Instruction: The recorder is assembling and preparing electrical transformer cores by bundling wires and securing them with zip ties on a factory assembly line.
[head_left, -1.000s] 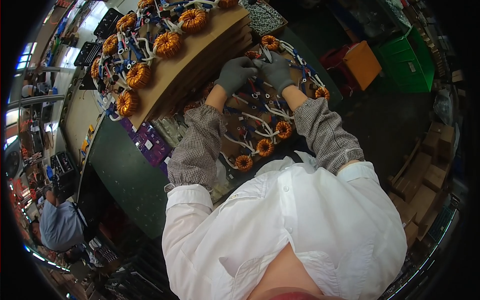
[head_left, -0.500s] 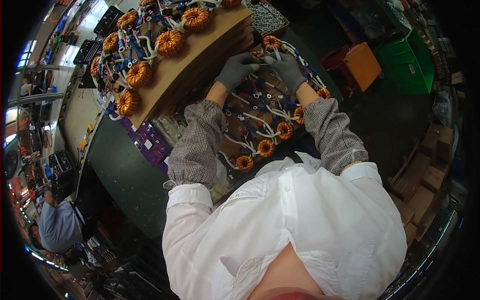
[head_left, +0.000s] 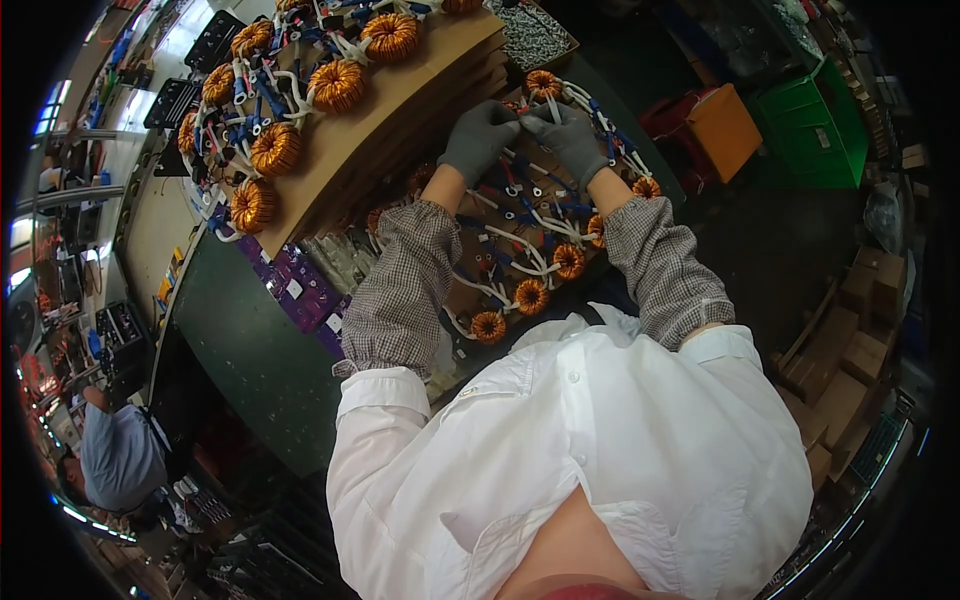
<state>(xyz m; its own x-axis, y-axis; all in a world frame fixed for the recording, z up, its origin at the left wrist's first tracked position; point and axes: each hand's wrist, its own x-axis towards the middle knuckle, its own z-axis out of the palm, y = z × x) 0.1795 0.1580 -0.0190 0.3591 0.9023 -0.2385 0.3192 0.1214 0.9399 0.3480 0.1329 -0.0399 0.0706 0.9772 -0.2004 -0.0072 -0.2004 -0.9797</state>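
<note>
With the clock centred between the grey-gloved left hand (head_left: 480,140) and grey-gloved right hand (head_left: 567,145), the brown cardboard stack (head_left: 400,110) crowds its edge in at ten o'clock; the dark-green worktop (head_left: 240,330) has bare room at eight. The brown open-topped box (head_left: 557,57) at twelve holds small silver metal pieces (head_left: 530,32). The orange copper-wound ring coil (head_left: 543,84) lies near, at one. Both hands' fingers are drawn together (what they pinch, I cannot tell).

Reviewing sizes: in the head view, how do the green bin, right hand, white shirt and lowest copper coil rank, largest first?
1. White shirt, helped by nearness to the camera
2. Green bin
3. Right hand
4. Lowest copper coil
</note>
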